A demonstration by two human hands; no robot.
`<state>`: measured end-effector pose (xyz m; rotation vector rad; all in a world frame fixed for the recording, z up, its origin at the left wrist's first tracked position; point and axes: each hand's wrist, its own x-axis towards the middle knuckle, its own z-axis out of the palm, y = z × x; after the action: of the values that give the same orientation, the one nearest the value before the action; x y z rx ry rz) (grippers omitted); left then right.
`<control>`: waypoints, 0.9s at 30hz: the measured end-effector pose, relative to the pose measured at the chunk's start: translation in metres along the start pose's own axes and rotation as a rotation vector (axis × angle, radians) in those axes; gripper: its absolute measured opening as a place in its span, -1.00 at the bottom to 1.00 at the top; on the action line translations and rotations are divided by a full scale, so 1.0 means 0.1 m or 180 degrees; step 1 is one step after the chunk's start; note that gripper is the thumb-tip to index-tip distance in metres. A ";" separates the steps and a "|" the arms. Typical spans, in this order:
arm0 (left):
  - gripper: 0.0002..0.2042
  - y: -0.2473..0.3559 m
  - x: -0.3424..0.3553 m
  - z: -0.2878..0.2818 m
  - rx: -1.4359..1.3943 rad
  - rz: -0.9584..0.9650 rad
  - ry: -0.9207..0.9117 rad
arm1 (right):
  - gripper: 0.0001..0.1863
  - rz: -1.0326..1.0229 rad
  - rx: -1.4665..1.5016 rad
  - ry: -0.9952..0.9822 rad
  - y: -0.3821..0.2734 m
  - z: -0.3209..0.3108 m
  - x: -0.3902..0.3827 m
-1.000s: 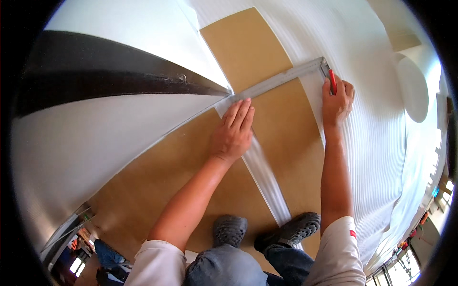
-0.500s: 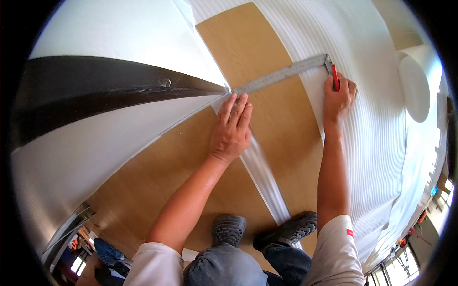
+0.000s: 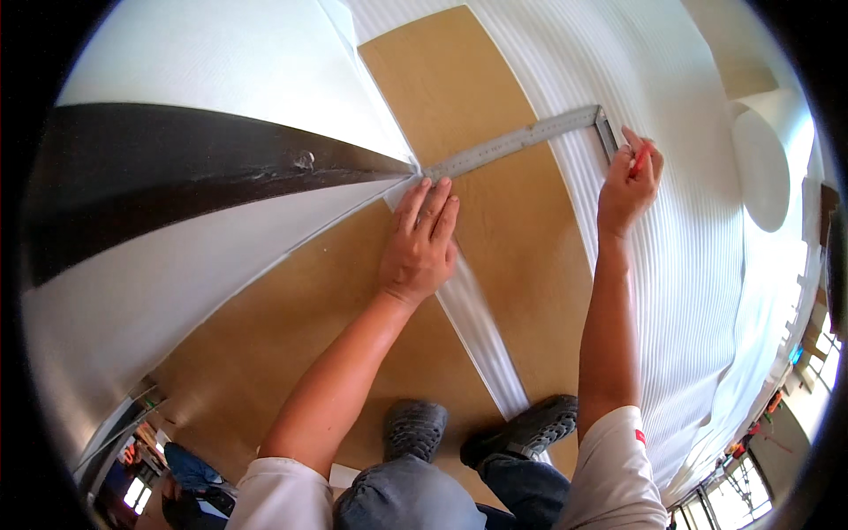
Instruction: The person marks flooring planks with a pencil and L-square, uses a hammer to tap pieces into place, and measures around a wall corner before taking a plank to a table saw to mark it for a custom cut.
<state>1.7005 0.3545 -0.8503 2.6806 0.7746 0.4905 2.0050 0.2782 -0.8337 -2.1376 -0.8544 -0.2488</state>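
My left hand [image 3: 415, 247] lies with fingers outstretched on the near end of a metal try square [image 3: 503, 145], beside the corner of a dark baseboard [image 3: 194, 163]. The square lies across tan wood-look planks [image 3: 442, 79] and a strip of white underlay between them, its short arm at the right end. My right hand [image 3: 627, 185] is closed on a slim red tool [image 3: 642, 155], like a pencil or marker, just right of that short arm.
Ribbed white underlay [image 3: 680, 283] covers the right side, with a white roll [image 3: 764, 168] on it. A white wall [image 3: 177, 53] rises at the left. My shoes stand on the lower planks. At the bottom left are blue cloth and clutter.
My right hand has shifted slightly right off the square's short arm, and the red tool is now tilted the other way. My left hand still rests on the square.
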 end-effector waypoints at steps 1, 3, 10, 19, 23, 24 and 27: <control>-0.49 0.00 -0.01 -0.01 0.0012 -0.0002 -0.0010 | -0.68 0.0355 0.1190 -0.0235 -0.13 -0.02 0.03; -0.48 0.03 0.00 -0.02 -0.0015 -0.0028 -0.0041 | -0.59 0.1061 0.2848 -0.1059 -0.56 0.01 0.11; -0.46 0.03 0.02 -0.05 0.0006 -0.0033 -0.0114 | -0.68 0.0513 0.2418 -0.3017 -0.77 0.44 0.11; -0.45 0.02 0.00 -0.05 -0.0024 -0.0035 -0.0124 | -0.89 0.0448 0.1840 -0.3166 -0.83 0.57 0.01; -0.44 0.00 -0.02 -0.03 -0.0025 -0.0013 -0.0110 | -0.89 0.0375 0.1769 -0.3099 -0.80 0.65 -0.05; -0.45 0.01 -0.01 -0.04 -0.0072 -0.0034 -0.0117 | -0.89 0.0329 0.1787 -0.3057 -0.79 0.65 -0.06; -0.46 0.03 0.01 -0.07 -0.0126 -0.0077 -0.0140 | -0.88 0.0257 0.1688 -0.3034 -0.77 0.67 -0.08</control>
<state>1.7003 0.3542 -0.8429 2.6334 0.7759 0.4351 1.9418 0.3589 -0.8345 -1.7114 -1.1677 1.0080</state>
